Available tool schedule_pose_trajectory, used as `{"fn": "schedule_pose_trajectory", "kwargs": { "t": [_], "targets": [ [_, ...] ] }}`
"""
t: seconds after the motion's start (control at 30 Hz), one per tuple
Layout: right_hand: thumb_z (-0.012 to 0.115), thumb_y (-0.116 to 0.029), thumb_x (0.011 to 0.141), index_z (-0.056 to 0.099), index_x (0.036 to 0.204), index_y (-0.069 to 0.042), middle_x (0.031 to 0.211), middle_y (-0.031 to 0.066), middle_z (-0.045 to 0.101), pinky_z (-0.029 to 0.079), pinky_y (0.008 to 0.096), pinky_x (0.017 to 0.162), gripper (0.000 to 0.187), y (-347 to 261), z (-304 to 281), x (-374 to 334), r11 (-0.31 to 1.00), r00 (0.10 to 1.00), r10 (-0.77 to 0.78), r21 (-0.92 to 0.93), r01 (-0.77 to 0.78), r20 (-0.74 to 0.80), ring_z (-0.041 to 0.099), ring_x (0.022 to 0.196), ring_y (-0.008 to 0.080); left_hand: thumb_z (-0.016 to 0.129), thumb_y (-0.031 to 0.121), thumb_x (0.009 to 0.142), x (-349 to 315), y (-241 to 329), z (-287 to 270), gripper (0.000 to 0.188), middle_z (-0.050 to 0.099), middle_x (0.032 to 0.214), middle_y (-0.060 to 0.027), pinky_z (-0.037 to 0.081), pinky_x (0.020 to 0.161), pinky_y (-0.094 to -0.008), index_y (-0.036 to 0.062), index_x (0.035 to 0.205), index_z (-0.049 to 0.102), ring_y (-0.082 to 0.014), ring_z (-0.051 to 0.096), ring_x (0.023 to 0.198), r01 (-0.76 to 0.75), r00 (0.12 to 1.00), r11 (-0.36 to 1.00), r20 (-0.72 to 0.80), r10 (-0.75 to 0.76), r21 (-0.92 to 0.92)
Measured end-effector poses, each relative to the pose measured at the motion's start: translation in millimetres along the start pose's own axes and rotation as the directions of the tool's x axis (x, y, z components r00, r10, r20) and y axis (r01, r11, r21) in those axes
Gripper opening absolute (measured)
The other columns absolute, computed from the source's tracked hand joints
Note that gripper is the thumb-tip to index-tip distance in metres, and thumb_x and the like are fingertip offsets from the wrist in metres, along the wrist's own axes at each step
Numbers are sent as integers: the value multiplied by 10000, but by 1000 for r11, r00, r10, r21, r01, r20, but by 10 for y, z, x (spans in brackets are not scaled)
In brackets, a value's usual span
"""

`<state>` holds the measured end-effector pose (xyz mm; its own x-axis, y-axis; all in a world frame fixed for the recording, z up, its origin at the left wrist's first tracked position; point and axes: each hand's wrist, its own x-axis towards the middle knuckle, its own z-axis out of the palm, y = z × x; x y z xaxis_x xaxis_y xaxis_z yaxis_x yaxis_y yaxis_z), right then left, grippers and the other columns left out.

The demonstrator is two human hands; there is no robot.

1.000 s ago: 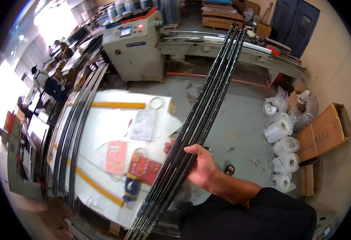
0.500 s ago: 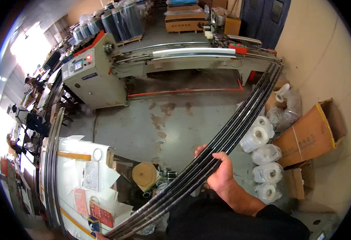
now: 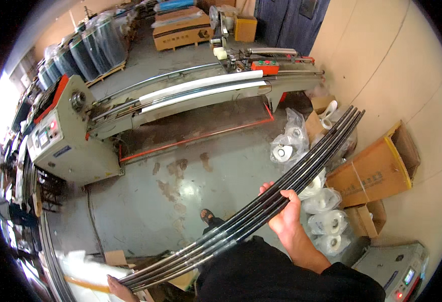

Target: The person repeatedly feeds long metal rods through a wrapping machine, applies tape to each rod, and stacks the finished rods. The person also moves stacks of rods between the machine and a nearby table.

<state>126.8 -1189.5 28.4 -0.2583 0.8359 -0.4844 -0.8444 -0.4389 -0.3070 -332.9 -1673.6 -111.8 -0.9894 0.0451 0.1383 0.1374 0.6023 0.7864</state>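
From my remote seat I have 2 bare hands in view on a bundle of long dark rods [image 3: 236, 224]. The rods lie side by side, slanting from the lower left up to the right, above the floor [image 3: 145, 221]. The right hand [image 3: 285, 215] grips them past their middle, thumb over the top and fingertips showing on the far side. The left hand [image 3: 121, 290] touches their near ends, cut off by the lower edge; I cannot tell how tightly its fingers close. Just beside it I see the white-covered bench [image 3: 82, 263] with a yellow strip [image 3: 87, 285]. Plastic-wrapped rolls [image 3: 327, 222] sit right of the right hand, near a big carton [image 3: 374, 176]. A long grey machine [image 3: 80, 156] stands ahead.
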Motion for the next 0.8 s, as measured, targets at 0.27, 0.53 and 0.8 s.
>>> {"fn": "schedule_pose_trajectory", "kwargs": {
  "t": [0.27, 0.53, 0.8],
  "targets": [
    [550, -153, 829, 572, 1116, 22, 1109, 174, 621, 475, 472, 1052, 337, 487, 879, 1519, 991, 998, -20, 130, 28, -64, 590, 1101, 347, 481, 440, 1070, 2010, 1368, 1265, 553, 603, 894, -78, 446, 769, -363, -89, 1106, 638, -217, 493, 800, -86, 984, 995, 162, 76, 58],
    [560, -142, 778, 593, 1066, 10, 1067, 161, 648, 491, 450, 1007, 327, 874, 1631, 3309, 973, 999, 0, 232, 8, -33, 611, 1079, 332, 449, 168, 1029, 2451, 3619, 2740, 369, 683, 1159, -235, 499, 973, -474, -57, 1260, 628, -391, 636, 1092, -7, 994, 989, 112, -10, 145],
    [532, -179, 797, 567, 1101, 8, 1084, 158, 617, 496, 473, 996, 358, 966, 2079, 4819, 984, 988, 49, 176, -23, -149, 594, 1080, 324, 486, 290, 1053, 3852, 3095, 3901, 451, 647, 1249, -169, 468, 998, -395, -46, 1342, 568, -278, 602, 1114, -296, 951, 859, 213, 224, 418]
  ]
}}
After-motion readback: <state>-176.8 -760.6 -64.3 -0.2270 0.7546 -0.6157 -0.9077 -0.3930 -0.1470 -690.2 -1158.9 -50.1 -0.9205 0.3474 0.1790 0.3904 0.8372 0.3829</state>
